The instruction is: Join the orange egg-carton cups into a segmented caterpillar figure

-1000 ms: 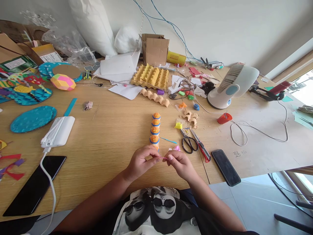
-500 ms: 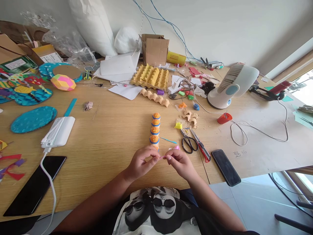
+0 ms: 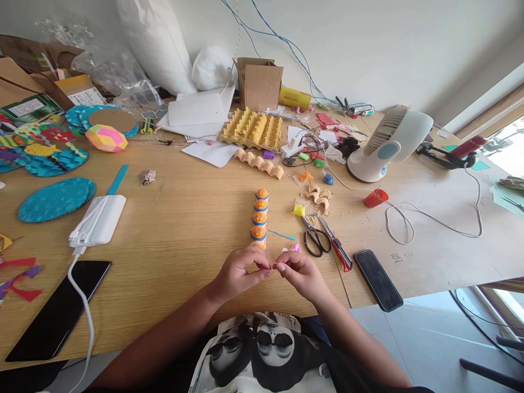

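Observation:
My left hand (image 3: 244,268) and my right hand (image 3: 301,274) meet over the table's near side, thumb and fingertips pinched. Between them is a small bit of pink clay (image 3: 274,266), mostly hidden by the fingers. Just beyond lies an egg-carton strip (image 3: 258,219) whose bumps carry orange clay with blue rims and small yellow details; my left hand covers its near end. A blue stick tool (image 3: 282,234) and a lump of pink clay in wrap (image 3: 295,248) are close to my right hand.
To the right lie black-handled scissors (image 3: 316,240), a red utility knife (image 3: 342,252) and a phone (image 3: 378,280). Farther back stand a white fan (image 3: 388,144), a yellow egg tray (image 3: 251,130) and a cardboard box (image 3: 258,84). A power bank (image 3: 100,221) with a cable lies left.
The pink strand stretched between my fingertips now looks shorter and bunched. My hands have come slightly closer together; the things on the table stay put.

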### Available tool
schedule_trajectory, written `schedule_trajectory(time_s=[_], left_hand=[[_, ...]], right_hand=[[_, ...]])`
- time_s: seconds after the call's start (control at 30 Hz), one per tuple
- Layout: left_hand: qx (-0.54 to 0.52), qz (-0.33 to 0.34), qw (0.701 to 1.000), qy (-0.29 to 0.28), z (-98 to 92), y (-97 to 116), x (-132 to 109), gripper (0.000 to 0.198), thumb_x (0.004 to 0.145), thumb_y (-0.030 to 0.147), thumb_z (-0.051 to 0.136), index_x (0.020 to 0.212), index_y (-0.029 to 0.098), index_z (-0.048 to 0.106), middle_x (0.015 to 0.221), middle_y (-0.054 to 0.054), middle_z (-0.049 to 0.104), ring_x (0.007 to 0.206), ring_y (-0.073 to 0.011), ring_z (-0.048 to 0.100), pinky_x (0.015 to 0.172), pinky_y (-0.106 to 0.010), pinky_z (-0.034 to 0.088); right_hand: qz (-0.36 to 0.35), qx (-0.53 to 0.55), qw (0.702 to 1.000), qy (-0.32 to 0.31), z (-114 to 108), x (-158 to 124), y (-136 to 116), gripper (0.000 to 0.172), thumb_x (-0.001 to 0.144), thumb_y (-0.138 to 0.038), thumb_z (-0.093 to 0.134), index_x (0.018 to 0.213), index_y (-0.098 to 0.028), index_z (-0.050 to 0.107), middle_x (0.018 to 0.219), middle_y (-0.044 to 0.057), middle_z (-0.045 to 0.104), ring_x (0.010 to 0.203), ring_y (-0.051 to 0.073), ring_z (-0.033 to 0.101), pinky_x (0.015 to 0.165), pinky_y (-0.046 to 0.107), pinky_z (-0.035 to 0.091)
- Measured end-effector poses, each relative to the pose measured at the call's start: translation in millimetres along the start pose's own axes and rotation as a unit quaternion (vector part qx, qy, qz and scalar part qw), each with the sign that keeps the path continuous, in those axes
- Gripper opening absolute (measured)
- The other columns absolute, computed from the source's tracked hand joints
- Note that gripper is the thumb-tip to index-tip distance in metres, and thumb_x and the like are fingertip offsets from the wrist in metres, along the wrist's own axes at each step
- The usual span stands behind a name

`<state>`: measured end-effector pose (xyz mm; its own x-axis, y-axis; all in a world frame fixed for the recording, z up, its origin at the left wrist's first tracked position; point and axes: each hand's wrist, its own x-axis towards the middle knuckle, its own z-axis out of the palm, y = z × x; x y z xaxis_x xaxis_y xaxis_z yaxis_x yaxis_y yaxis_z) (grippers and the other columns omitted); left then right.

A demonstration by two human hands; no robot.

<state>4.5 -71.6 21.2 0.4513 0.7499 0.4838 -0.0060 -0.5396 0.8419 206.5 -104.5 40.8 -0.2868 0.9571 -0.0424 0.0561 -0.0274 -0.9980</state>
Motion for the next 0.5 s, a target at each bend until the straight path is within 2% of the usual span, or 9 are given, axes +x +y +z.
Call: schedule_trajectory(time_s=[0.23,0.37,0.5], left_hand=[[0.018,-0.007,1.000,0.020,0.4,4.6,-0.7,0.012,0.087,0.022,0.076,0.090,0.019,0.065,0.082,-0.001,0.067,0.077,-0.0133,0.064,0.075,-0.026,0.054],[0.037,-0.013,0.999,0.003,-0.4,3.8,-2.1,0.016,0.087,0.022,0.076,0.101,0.020,0.068,0.088,-0.001,0.069,0.078,-0.0129,0.065,0.075,-0.026,0.054],[0.043,0.000,0.999,-0.004,-0.1,0.4,-2.5,0.018,0.086,0.022,0.077,0.103,0.021,0.071,0.092,-0.003,0.072,0.081,-0.0139,0.067,0.078,-0.026,0.055]], right_hand=[[-0.008,-0.001,1.000,-0.011,0.7,-0.3,2.5,0.039,0.090,-0.055,0.069,0.080,-0.017,0.070,0.070,0.002,0.062,0.064,0.013,0.051,0.062,0.027,0.042],[-0.014,0.006,1.000,-0.008,0.8,-0.1,5.2,0.038,0.088,-0.055,0.072,0.082,-0.017,0.073,0.077,0.005,0.069,0.071,0.016,0.060,0.067,0.029,0.048],[-0.014,0.013,1.000,-0.005,1.0,0.5,8.2,0.035,0.086,-0.053,0.074,0.082,-0.018,0.075,0.083,0.008,0.074,0.076,0.018,0.065,0.071,0.031,0.051]])
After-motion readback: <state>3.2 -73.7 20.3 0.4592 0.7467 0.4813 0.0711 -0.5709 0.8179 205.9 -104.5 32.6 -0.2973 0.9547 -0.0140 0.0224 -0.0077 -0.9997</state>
